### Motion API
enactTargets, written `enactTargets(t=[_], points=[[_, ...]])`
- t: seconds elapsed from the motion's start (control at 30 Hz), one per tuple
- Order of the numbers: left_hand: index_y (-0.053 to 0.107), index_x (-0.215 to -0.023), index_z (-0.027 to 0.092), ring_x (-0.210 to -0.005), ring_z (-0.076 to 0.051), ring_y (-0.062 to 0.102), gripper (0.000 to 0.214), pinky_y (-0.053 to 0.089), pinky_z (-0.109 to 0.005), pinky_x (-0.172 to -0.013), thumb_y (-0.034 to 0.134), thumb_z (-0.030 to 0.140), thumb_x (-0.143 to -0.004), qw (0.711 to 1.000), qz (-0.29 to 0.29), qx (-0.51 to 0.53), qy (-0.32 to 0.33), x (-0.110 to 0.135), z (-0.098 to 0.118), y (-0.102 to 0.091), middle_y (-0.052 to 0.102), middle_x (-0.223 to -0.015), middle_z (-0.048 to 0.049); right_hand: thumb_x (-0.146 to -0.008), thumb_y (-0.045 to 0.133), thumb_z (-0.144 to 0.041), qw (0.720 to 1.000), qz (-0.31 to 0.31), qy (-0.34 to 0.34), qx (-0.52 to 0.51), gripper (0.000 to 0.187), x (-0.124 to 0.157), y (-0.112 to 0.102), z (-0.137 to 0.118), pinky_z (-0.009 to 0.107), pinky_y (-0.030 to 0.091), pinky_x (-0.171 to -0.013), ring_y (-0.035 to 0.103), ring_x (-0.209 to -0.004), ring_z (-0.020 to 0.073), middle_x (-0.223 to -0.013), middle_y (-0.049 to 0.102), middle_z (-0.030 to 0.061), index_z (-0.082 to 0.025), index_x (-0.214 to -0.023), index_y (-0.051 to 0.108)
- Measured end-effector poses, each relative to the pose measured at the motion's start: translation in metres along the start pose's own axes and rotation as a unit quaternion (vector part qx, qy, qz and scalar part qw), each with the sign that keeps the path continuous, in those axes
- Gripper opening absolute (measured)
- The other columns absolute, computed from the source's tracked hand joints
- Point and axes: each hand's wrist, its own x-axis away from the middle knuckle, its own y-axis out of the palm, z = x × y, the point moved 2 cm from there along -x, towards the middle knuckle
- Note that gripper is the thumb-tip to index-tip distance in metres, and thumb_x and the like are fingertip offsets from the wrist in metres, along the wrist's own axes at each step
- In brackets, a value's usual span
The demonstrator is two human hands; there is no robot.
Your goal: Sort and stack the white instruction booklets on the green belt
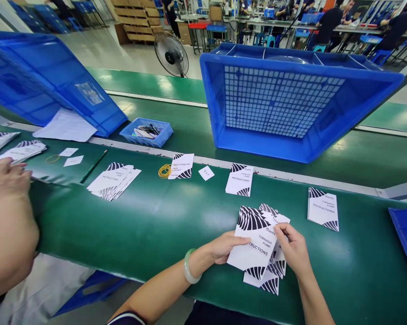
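Note:
My left hand (228,247) grips a stack of white instruction booklets (252,253) with black stripes, its thumb lying across the top cover. At the stack's upper right edge, my right hand (293,248) pinches a booklet corner between thumb and fingers. Under and beside the held stack, more booklets (271,285) lie fanned out on the green table. A small booklet pile (240,180) sits beyond my hands, and another booklet pile (323,210) lies to the right. Farther left are one booklet (186,166) with yellow rubber bands (164,171) and a square paper slip (206,173).
A large blue crate (308,151) leans tilted behind the table, with another blue crate (98,108) at left. A small blue basket (156,140) holds pens. A fanned booklet stack (111,180) and a pencil (94,166) lie left, near a co-worker's hand (7,180).

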Motion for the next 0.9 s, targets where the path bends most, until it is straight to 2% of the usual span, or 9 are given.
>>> enactTargets(t=[0.17, 0.3, 0.4, 0.5, 0.57, 0.67, 0.7, 0.77, 0.9], points=[[0.064, -0.102, 0.003, -0.087, -0.024, 0.065, 0.035, 0.053, -0.033, -0.077, 0.070, 0.022, -0.073, 1.000, 0.018, -0.001, 0.015, -0.001, 0.004, -0.004, 0.064, -0.102, -0.0190, -0.087, 0.051, -0.044, 1.000, 0.010, 0.028, -0.005, 0.029, -0.001, 0.000, -0.001, 0.024, 0.039, -0.064, 0.051, -0.073, 0.0167, -0.080, 0.059, 0.0036, -0.018, -0.081, 0.061], [0.061, -0.107, 0.002, -0.086, -0.026, 0.065, 0.040, 0.054, -0.033, -0.074, 0.069, 0.023, -0.074, 0.999, 0.021, 0.007, 0.040, 0.000, 0.009, -0.010, 0.063, -0.105, -0.0212, -0.082, 0.057, -0.047, 0.998, 0.016, 0.062, -0.006, 0.034, -0.003, -0.008, 0.004, 0.025, 0.034, -0.055, 0.045, -0.059, 0.0146, -0.062, 0.052, 0.0027, -0.016, -0.067, 0.058], [0.060, -0.110, 0.001, -0.088, -0.027, 0.065, 0.041, 0.055, -0.033, -0.072, 0.066, 0.023, -0.076, 0.997, 0.023, 0.018, 0.070, 0.005, 0.020, -0.014, 0.061, -0.108, -0.0221, -0.083, 0.058, -0.045, 0.994, 0.042, 0.058, -0.085, 0.034, -0.004, -0.023, 0.014, 0.024, 0.033, -0.054, 0.042, -0.057, 0.0123, -0.059, 0.047, 0.0014, -0.015, -0.066, 0.055], [0.059, -0.111, 0.002, -0.094, -0.028, 0.063, 0.036, 0.054, -0.037, -0.080, 0.063, 0.019, -0.080, 0.991, 0.041, 0.037, 0.122, 0.012, 0.035, -0.020, 0.060, -0.112, -0.0205, -0.084, 0.057, -0.044, 0.987, 0.067, 0.047, -0.137, 0.034, -0.006, -0.037, 0.024, 0.024, 0.034, -0.055, 0.041, -0.057, 0.0117, -0.059, 0.045, 0.0009, -0.015, -0.067, 0.052], [0.059, -0.111, 0.003, -0.097, -0.029, 0.062, 0.034, 0.053, -0.040, -0.083, 0.062, 0.017, -0.080, 0.985, 0.050, 0.052, 0.155, 0.017, 0.045, -0.024, 0.060, -0.113, -0.0191, -0.083, 0.057, -0.047, 0.992, 0.065, 0.061, -0.085, 0.034, -0.008, -0.039, 0.027, 0.025, 0.037, -0.058, 0.045, -0.062, 0.0136, -0.064, 0.049, 0.0024, -0.015, -0.070, 0.053], [0.059, -0.111, 0.004, -0.098, -0.029, 0.061, 0.034, 0.053, -0.041, -0.083, 0.061, 0.018, -0.081, 0.981, 0.056, 0.058, 0.174, 0.020, 0.051, -0.027, 0.060, -0.113, -0.0182, -0.081, 0.059, -0.049, 0.991, 0.098, 0.048, 0.079, 0.032, -0.011, -0.036, 0.022, 0.029, 0.042, -0.070, 0.052, -0.085, 0.0202, -0.092, 0.058, 0.0063, -0.018, -0.089, 0.058], [0.059, -0.112, 0.004, -0.098, -0.029, 0.061, 0.034, 0.053, -0.041, -0.083, 0.062, 0.019, -0.081, 0.982, 0.058, 0.055, 0.173, 0.019, 0.050, -0.027, 0.060, -0.114, -0.0182, -0.081, 0.058, -0.049, 0.986, 0.115, 0.030, 0.113, 0.032, -0.011, -0.033, 0.019, 0.030, 0.042, -0.074, 0.051, -0.093, 0.0212, -0.102, 0.058, 0.0062, -0.020, -0.096, 0.058], [0.058, -0.113, 0.004, -0.098, -0.029, 0.062, 0.037, 0.054, -0.040, -0.082, 0.062, 0.020, -0.080, 0.985, 0.054, 0.044, 0.155, 0.016, 0.044, -0.025, 0.059, -0.114, -0.0192, -0.085, 0.053, -0.047, 0.986, 0.120, 0.003, 0.117, 0.031, -0.011, -0.025, 0.012, 0.028, 0.042, -0.077, 0.050, -0.099, 0.0199, -0.111, 0.056, 0.0045, -0.023, -0.103, 0.056], [0.058, -0.113, 0.001, -0.092, -0.028, 0.064, 0.043, 0.055, -0.035, -0.077, 0.067, 0.023, -0.076, 0.997, 0.033, 0.014, 0.069, 0.008, 0.022, -0.015, 0.061, -0.109, -0.0220, -0.090, 0.046, -0.045, 0.998, 0.033, -0.016, 0.043, 0.028, -0.006, -0.007, 0.003, 0.025, 0.042, -0.075, 0.052, -0.093, 0.0164, -0.104, 0.058, 0.0035, -0.023, -0.106, 0.054]])
